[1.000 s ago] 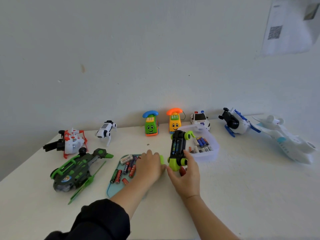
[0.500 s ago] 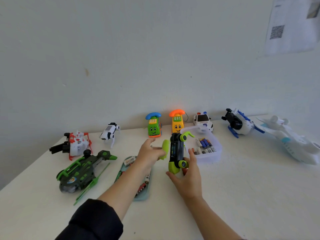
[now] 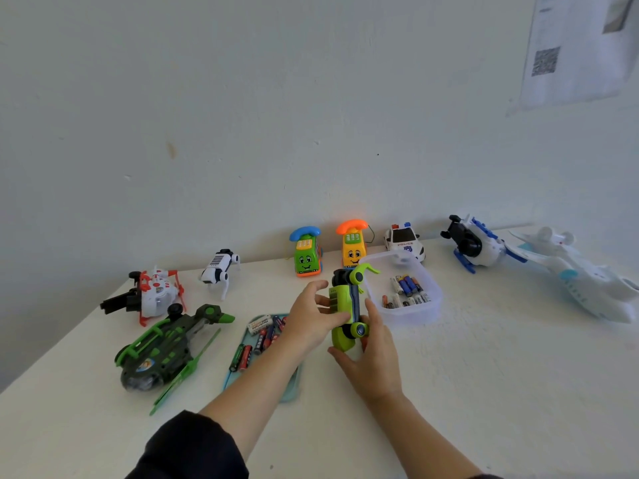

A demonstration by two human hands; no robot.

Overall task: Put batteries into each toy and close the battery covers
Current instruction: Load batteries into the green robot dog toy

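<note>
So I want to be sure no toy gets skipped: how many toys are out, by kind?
Phone toys: 2, green and yellow
Aircraft-style toys: 4, dark green, red-white, blue-white, white plane
Cars: 2, police car and the green car held in both hands
Robot dog: 1
Total: 9
</note>
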